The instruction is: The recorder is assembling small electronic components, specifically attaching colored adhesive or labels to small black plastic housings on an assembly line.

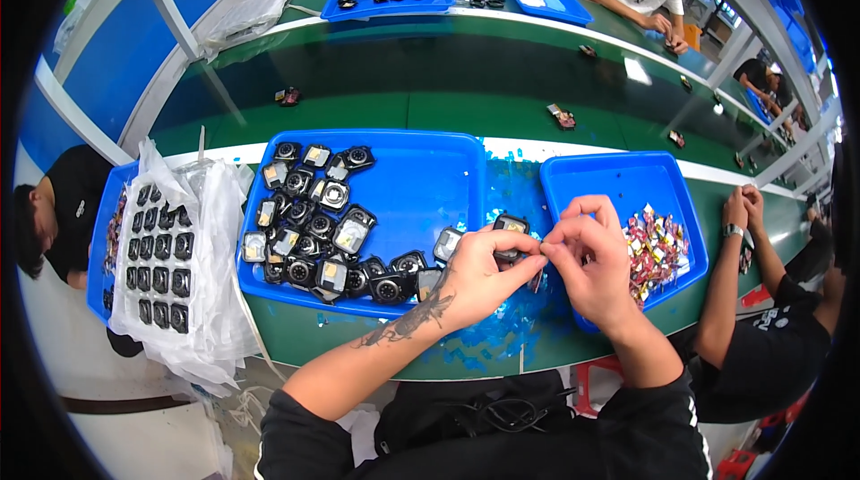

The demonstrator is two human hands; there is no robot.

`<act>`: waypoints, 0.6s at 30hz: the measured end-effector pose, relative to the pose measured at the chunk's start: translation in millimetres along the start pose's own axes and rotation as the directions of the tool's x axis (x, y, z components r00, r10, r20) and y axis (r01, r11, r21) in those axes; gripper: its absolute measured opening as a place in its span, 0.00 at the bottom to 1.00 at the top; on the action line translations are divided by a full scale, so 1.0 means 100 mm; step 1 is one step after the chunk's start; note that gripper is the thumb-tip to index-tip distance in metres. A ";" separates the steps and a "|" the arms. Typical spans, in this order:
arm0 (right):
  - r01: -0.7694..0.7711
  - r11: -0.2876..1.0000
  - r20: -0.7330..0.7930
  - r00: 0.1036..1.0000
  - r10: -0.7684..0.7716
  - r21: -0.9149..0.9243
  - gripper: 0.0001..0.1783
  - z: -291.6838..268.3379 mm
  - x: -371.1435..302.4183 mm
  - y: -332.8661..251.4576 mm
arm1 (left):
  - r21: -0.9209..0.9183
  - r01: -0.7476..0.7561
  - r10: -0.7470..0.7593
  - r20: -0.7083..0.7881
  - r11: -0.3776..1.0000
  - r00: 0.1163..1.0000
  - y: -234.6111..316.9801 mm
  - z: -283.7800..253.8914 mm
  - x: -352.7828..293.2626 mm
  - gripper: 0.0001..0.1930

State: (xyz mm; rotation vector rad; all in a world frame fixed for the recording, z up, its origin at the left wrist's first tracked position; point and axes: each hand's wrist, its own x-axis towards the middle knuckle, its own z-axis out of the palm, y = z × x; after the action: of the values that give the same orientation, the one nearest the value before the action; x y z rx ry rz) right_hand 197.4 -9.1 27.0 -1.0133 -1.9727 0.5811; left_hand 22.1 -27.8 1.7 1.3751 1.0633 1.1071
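- Cases [334, 194], black, watch-shaped: these lay heaped in the left and front parts of the left tray [425, 180]; one more sat on the bench [313, 326], just beyond that tray and behind the left fingers
- Left hand [484, 270]: thumb and forefinger reached right, their tips drawn together against those of the right hand; whether they pinched anything could not be told
- Right hand [587, 256]: thumb and forefinger tips pressed together, facing the left; anything between them was too small to tell
- Right tray [600, 180], blue: it held a pile of small red, gold and white parts [657, 252]
- Blue bits [488, 337]: these were strewn on the bench between and in front of the trays
- White holder [199, 287]: it stood left, with black cases set in rows
- Belt [394, 77], green: it carried loose pieces [562, 115], well apart
- Co-workers: several sat around, one close on the right with hands [751, 204] together
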 end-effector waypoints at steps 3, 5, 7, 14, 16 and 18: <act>0.104 0.991 -0.021 0.994 -0.107 -0.081 0.07 0.02 -0.02 0.00 | -0.178 0.089 -0.083 0.045 0.980 0.996 -0.05 -0.02 0.02 0.08; 0.159 0.979 -0.055 0.984 -0.167 -0.130 0.08 0.04 -0.09 -0.04 | -0.258 0.172 -0.165 0.051 0.951 0.985 -0.01 -0.03 0.03 0.09; 0.079 0.993 0.007 0.997 -0.078 -0.085 0.09 -0.05 -0.22 -0.09 | -0.327 0.256 -0.245 0.077 0.909 0.967 -0.01 -0.05 0.05 0.09; 0.011 0.968 0.173 0.984 0.033 -0.250 0.12 -0.22 -0.05 0.04 | -0.325 0.149 -0.125 0.094 0.934 0.988 0.00 -0.07 0.06 0.07; -0.195 0.979 0.058 0.978 0.199 -0.055 0.11 -0.18 0.00 -0.14 | -0.342 0.184 -0.147 0.132 0.922 0.980 0.03 -0.09 0.05 0.07; -0.131 0.990 0.075 0.988 0.135 -0.058 0.12 -0.17 0.03 -0.18 | -0.340 0.196 -0.148 0.162 0.920 0.976 0.03 -0.06 0.03 0.07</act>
State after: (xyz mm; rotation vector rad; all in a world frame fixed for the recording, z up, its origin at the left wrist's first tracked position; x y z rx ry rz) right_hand 202.1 -16.3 50.7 -1.1780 -2.0091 0.6539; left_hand 16.9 -24.4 5.6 1.0307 0.8222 1.0039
